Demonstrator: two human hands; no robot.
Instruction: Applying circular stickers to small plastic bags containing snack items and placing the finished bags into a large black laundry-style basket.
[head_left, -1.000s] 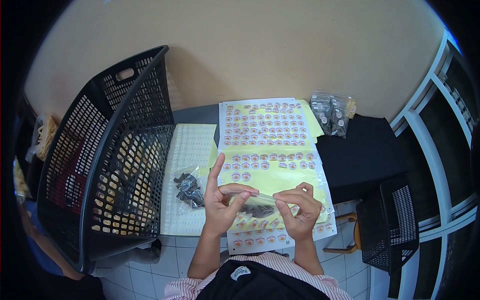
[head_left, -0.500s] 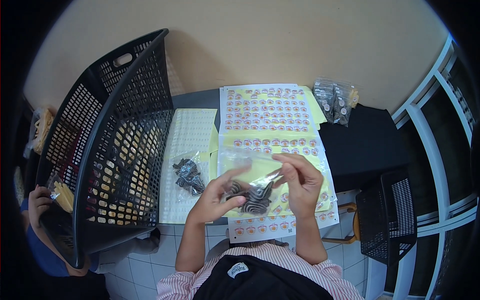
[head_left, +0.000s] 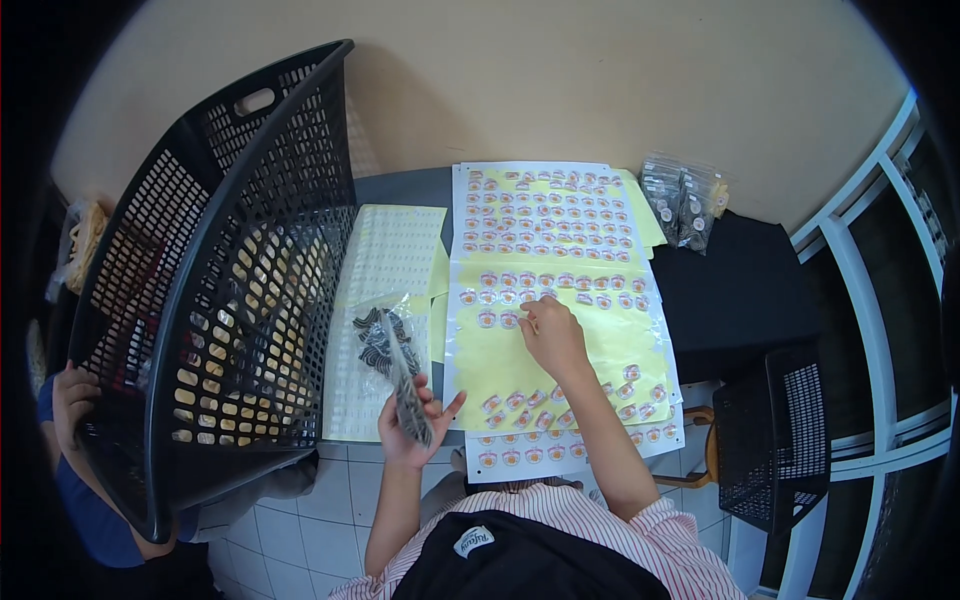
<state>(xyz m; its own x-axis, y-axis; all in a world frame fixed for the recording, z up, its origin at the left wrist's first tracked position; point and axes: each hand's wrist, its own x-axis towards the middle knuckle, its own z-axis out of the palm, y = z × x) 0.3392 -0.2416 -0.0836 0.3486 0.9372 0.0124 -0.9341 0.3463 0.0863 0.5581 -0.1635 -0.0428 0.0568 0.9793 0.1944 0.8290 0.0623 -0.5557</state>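
Note:
My left hand (head_left: 410,430) grips a clear plastic bag (head_left: 412,400) of dark, pale-striped pieces, turned nearly edge-on. Behind it, another clear bag (head_left: 372,345) of the same striped pieces lies on a pale yellow sheet (head_left: 385,250). My right hand (head_left: 555,340) is over the large sticker sheet (head_left: 500,370), its fingers closed in a pinch at the edge of a small round sticker (head_left: 510,320). Its fingertips partly cover that spot. Rows of round orange-and-pink stickers run across the sheet's yellow backing, with bare yellow patches between them.
A big black perforated basket (head_left: 165,400) stands at the left, packages showing through its holes. Beside it is another person's hand (head_left: 75,400). Filled clear bags (head_left: 690,205) sit at the back right on the black-covered table (head_left: 740,290). A smaller black basket (head_left: 775,440) is at the right.
Both hands were on the bag of striped pieces. Now the left alone holds it, lower and turned edge-on, while the right has let go and moved to the sticker sheet.

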